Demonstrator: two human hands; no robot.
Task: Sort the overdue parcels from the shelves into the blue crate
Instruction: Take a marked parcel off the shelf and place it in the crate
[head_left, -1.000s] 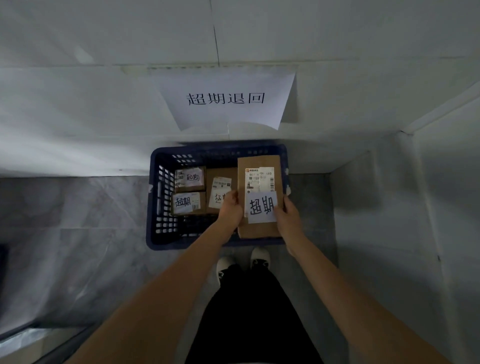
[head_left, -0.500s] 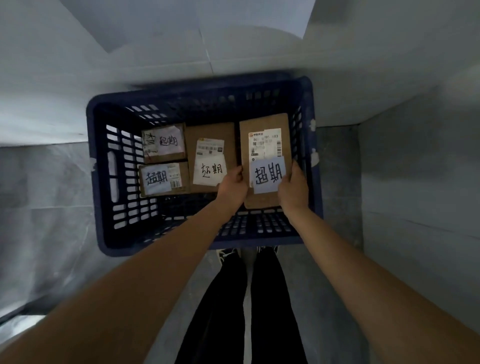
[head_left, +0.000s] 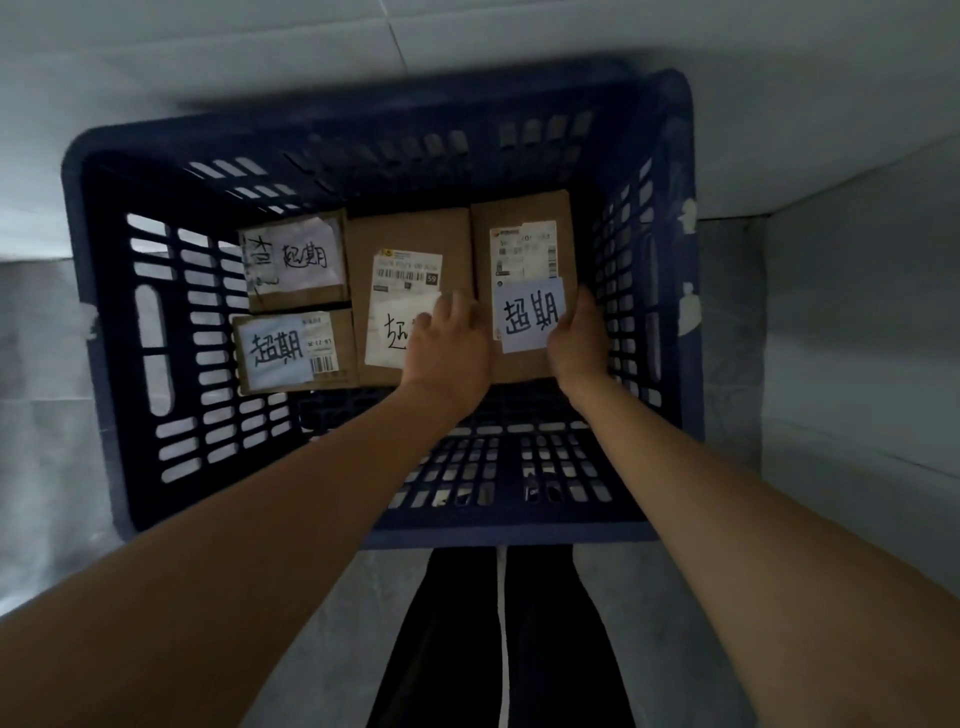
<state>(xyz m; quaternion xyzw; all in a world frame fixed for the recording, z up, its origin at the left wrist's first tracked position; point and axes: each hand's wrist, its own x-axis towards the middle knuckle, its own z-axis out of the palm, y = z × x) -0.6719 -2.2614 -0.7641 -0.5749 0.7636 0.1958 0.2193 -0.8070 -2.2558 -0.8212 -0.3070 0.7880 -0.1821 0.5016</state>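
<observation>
Head view: both hands, left hand (head_left: 447, 353) and right hand (head_left: 576, 343), now lower gripped parcel (head_left: 524, 249) onto blue crate (head_left: 363, 135) floor, nearly sorted

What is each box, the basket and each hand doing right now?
Blue crate: upright on the floor, holding four parcels.
Right parcel: flat in the crate, label up, a hand at each side.
Middle parcel: lying flat, partly covered by the left hand.
Top-left parcel: lying flat, note up.
Bottom-left parcel: lying flat, note up.
Left hand: against the right parcel's left edge.
Right hand: against its right edge.
</observation>
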